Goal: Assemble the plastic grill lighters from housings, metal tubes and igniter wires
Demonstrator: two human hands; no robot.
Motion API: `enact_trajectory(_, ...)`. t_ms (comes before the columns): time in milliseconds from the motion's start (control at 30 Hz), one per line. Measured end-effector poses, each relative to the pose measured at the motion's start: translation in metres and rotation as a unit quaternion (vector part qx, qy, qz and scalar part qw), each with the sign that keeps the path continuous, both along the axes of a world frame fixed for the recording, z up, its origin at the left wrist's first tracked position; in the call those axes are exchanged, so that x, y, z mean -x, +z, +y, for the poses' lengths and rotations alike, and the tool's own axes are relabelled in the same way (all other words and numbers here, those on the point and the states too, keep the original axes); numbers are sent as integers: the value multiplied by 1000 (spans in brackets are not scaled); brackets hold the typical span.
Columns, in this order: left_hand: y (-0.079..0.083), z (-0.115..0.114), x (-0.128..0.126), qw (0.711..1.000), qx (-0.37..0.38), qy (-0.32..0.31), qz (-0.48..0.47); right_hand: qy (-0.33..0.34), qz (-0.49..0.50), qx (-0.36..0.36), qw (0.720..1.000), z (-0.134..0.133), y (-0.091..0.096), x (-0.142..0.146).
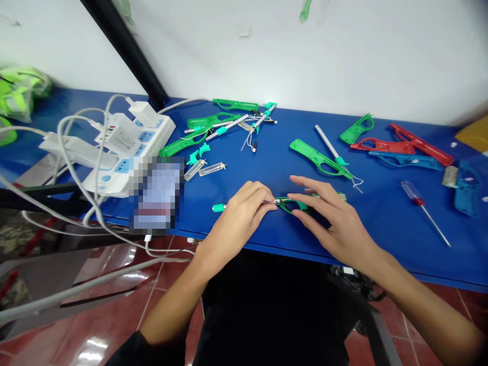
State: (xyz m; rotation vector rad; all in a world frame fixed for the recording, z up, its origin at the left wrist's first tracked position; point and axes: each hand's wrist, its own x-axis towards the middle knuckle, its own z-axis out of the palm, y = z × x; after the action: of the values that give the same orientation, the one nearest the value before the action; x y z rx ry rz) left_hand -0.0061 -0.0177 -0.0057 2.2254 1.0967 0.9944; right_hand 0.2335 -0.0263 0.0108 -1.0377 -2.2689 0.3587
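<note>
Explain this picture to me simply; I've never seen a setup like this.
There's no machine here: these are a person's own bare hands, seen from a camera worn on the head, looking forward and down. The left hand pinches a green plastic handle between thumb and finger. The right hand spreads open around its other side; how firmly it touches is hard to tell.

On the blue table lie another green handle, red handles and a screwdriver toward the right. At the left are a white power strip with plugs and cables, and a blurred-out device.
</note>
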Motion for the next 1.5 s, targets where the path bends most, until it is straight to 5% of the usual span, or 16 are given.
enact_trajectory(333,7,-3,1,996,-22,28,84,158,-113,4,981,56,16,-10)
enact_trajectory(633,7,-4,-1,997,-4,18,70,129,-64,-15,989,45,3,-7)
enact_trajectory(1100,9,-4,-2,993,-34,30,113,110,-61,-43,991,44,8,-9)
enact_trajectory(1267,5,-1,-3,988,-79,29,127,25,-70,-116,990,57,26,-29)
enact_trajectory(1400,2,-1,-3,985,-100,47,136,-133,-64,-143,979,86,40,-79)
enact_trajectory(1500,1,-1,-3,982,-112,59,141,-198,-106,-129,966,111,32,-118)
